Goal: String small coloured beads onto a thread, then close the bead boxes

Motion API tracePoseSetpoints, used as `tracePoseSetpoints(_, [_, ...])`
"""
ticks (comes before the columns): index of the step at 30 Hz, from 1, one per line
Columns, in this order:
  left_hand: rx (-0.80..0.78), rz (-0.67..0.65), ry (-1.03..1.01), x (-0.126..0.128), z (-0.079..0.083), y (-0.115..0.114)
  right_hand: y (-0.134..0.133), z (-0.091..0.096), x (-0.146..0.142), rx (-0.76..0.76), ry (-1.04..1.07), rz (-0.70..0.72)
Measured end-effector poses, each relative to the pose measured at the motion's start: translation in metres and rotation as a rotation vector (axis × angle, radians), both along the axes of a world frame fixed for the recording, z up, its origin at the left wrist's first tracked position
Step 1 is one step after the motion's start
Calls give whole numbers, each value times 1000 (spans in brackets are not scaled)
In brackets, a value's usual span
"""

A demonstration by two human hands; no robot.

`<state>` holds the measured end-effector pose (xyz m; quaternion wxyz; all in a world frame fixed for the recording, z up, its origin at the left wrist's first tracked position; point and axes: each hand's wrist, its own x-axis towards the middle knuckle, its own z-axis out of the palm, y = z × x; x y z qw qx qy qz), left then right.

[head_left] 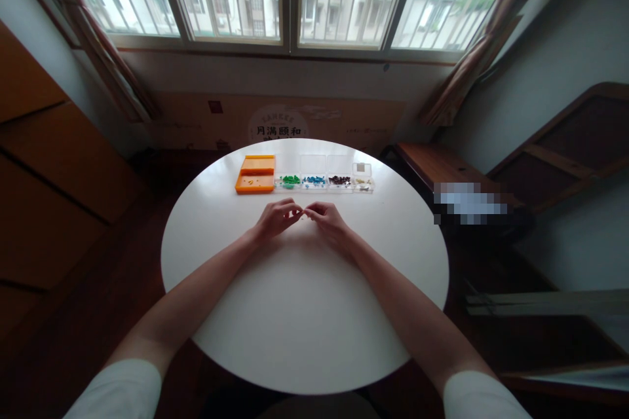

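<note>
My left hand [279, 217] and my right hand [326, 217] meet fingertip to fingertip above the white round table [299, 314]. Both are closed in a pinch, and whatever lies between the fingers is too small to name. A tiny speck shows on the tabletop just below the fingertips. Beyond the hands stands an orange open box [255, 188] with a few small yellowish bits in it. To its right, clear open-lidded boxes hold small green pieces [290, 179], blue pieces [313, 180], dark brown pieces [339, 180] and pale pieces [364, 182].
A wooden bench [432, 167] stands right of the table, with a blurred pale patch over its near end. A large printed cardboard panel [344, 121] leans under the barred window. A wooden cabinet [63, 170] is at the left, and curtains hang on both sides.
</note>
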<state>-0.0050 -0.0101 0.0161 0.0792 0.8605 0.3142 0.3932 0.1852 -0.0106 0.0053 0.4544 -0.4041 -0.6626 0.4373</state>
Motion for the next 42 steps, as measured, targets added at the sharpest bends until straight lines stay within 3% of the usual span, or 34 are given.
tracePoseSetpoints(16, [-89, -7, -43, 0, -2, 2, -2, 2, 1, -16, 20, 14])
tracePoseSetpoints(42, [-10, -15, -4, 0, -1, 0, 1, 0, 1, 24, -40, 34])
